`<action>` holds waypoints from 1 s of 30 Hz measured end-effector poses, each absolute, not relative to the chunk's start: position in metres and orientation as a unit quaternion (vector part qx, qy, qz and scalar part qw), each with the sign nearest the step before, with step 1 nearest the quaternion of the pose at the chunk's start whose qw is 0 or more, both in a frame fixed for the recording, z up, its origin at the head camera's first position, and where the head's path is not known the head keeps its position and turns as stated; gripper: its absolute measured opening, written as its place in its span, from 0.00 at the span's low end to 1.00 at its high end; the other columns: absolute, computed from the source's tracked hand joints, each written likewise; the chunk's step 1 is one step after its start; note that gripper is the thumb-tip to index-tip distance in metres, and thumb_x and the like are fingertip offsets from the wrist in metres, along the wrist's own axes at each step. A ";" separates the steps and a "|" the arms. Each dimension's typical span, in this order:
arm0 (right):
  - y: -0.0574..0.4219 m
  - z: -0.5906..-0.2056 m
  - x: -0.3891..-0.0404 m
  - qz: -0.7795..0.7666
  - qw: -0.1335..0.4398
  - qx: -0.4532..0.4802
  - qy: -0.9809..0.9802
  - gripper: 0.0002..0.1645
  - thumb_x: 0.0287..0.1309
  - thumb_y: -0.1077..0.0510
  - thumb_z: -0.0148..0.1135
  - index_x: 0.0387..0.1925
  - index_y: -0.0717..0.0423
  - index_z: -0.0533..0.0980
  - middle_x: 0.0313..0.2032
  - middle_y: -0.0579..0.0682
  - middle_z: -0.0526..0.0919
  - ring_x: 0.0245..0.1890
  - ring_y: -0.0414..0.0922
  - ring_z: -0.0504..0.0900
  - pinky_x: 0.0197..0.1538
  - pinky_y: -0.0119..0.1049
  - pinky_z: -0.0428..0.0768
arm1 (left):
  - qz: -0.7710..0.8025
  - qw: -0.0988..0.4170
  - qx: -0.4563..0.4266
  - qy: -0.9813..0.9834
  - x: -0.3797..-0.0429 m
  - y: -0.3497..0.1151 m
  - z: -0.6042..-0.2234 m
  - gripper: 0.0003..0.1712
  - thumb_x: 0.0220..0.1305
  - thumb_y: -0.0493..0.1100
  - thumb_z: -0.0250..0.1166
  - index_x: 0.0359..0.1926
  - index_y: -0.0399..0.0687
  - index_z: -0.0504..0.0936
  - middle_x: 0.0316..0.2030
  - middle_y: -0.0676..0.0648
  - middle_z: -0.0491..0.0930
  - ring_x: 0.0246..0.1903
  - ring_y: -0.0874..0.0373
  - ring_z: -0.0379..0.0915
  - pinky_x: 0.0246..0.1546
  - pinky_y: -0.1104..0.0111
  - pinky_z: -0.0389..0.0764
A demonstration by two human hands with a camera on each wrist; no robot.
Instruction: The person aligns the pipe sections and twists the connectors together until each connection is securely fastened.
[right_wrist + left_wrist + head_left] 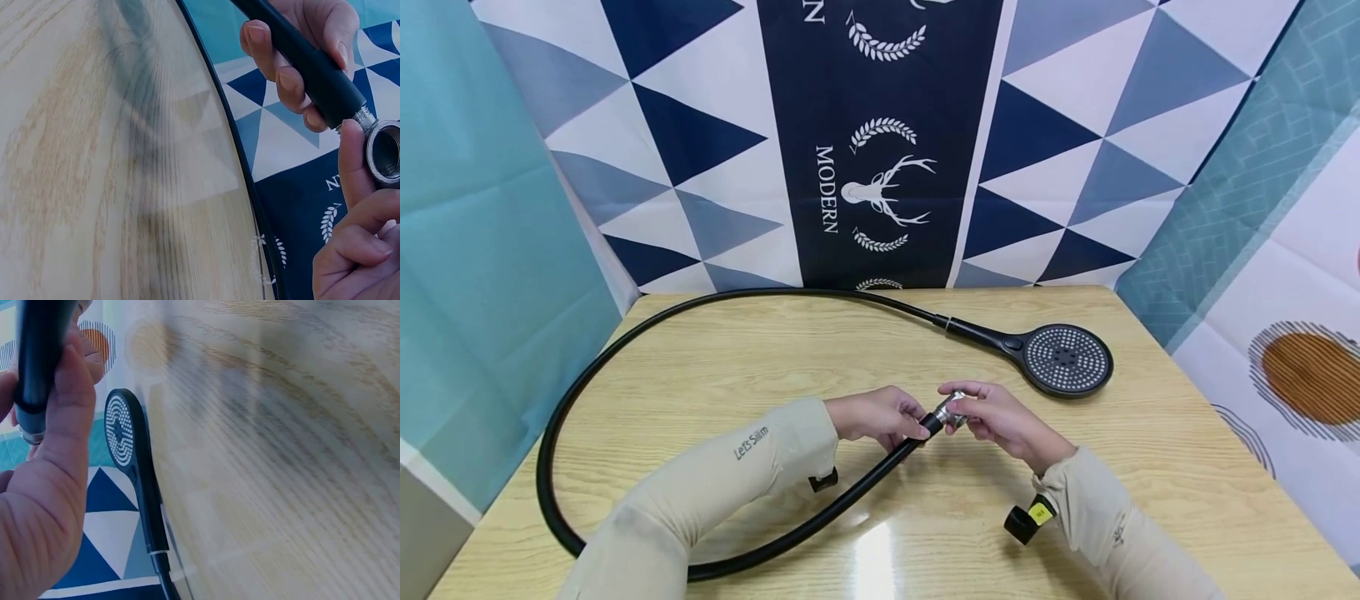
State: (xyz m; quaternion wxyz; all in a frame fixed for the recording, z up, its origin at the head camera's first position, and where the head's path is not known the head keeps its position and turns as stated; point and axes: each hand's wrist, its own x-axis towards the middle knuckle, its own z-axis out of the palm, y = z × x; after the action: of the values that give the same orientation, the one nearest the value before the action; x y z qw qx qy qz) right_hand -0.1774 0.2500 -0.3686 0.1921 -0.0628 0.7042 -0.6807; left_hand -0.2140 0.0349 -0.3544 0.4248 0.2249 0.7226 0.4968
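Observation:
My left hand [880,415] grips the end of a black shower hose [865,486] between thumb and fingers. In the right wrist view those fingers wrap the hose's thick black end sleeve [331,90]. My right hand [1003,419] pinches a shiny metal fitting [952,405] with a round open ring at the hose end. A short stretch of silver thread [362,117] shows between sleeve and fitting. Both hands are raised over the wooden table. At the hose's other end, a black shower head [1066,360] lies on the table, spray face up.
The hose loops wide over the left and back of the wooden table [715,367], passing by my left sleeve [722,475]. Patterned cloth [880,125] hangs along the back edge, with more cloth at both sides. A black wrist-worn device [1021,525] sits below my right wrist.

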 end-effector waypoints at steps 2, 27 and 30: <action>0.251 -0.368 -0.177 -0.683 0.190 -0.062 0.702 0.14 0.63 0.64 0.54 0.50 0.58 0.75 0.23 0.46 0.83 0.14 0.31 0.64 0.19 0.23 0.59 | 0.503 0.427 0.229 0.715 -0.215 0.034 -0.356 0.12 0.67 0.32 0.55 0.48 0.27 0.76 0.27 0.47 0.77 0.20 0.60 0.75 0.27 0.70 0.78; 0.249 -0.368 -0.177 -0.677 0.192 -0.064 0.707 0.10 0.63 0.63 0.53 0.45 0.53 0.75 0.23 0.45 0.83 0.15 0.31 0.64 0.19 0.23 0.59 | 0.505 0.421 0.232 0.717 -0.216 0.034 -0.358 0.12 0.70 0.34 0.54 0.45 0.27 0.76 0.27 0.43 0.78 0.20 0.57 0.76 0.25 0.70 0.78; 0.250 -0.366 -0.178 -0.677 0.195 -0.069 0.706 0.09 0.63 0.63 0.53 0.44 0.53 0.75 0.24 0.45 0.83 0.15 0.32 0.64 0.20 0.23 0.59 | 0.515 0.422 0.233 0.709 -0.216 0.032 -0.358 0.15 0.72 0.35 0.52 0.50 0.26 0.76 0.32 0.41 0.81 0.22 0.57 0.77 0.28 0.68 0.79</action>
State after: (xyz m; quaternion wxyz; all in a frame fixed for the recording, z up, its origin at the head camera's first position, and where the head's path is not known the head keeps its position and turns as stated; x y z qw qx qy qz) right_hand -0.1778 0.2497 -0.3661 0.1946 -0.0694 0.7060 -0.6774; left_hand -0.2157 0.0321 -0.3582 0.4216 0.2330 0.7092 0.5148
